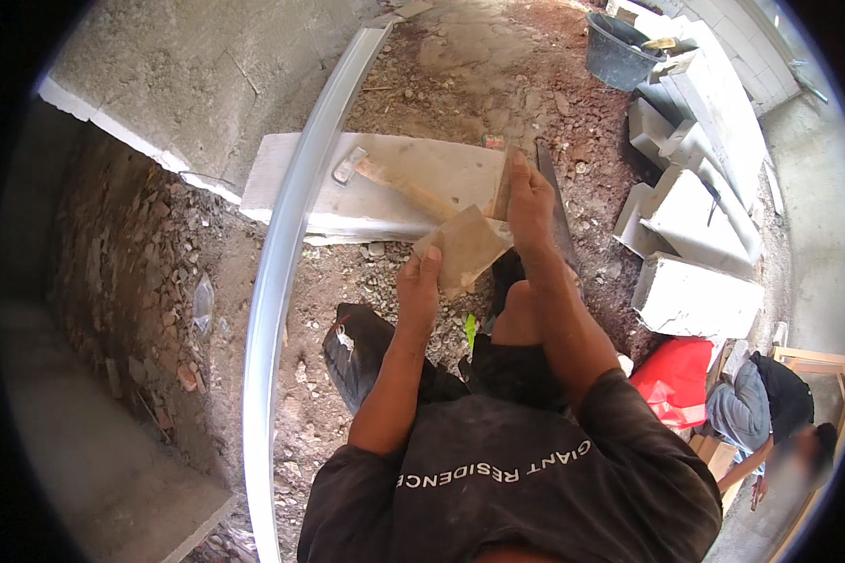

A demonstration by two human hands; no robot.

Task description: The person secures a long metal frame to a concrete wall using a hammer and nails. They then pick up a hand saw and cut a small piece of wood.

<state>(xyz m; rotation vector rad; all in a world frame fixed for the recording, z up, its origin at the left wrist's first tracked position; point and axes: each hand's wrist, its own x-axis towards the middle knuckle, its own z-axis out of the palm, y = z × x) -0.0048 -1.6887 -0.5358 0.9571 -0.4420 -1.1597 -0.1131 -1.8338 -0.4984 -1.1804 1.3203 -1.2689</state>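
Observation:
Between the fingers and thumb of my left hand (421,286) is a flat, square, tan-grey piece (465,249), tilted in front of me. My right hand (531,202) grips a second thin flat piece (503,192), seen nearly edge-on. The two pieces are close at their near corners; I cannot tell whether they touch. What they are made of is unclear. Beyond my hands, a hammer (394,183) with a wooden handle lies on a long pale block (347,208), its handle end partly hidden behind the square piece.
A long pale metal strip (296,216) crosses my left side over the block. Right of my right hand lies a dark, long, flat blade-like thing (556,202). Pale blocks (690,211), a black bucket (620,52) and a red bag (674,380) are at right. Another person (770,413) is at lower right.

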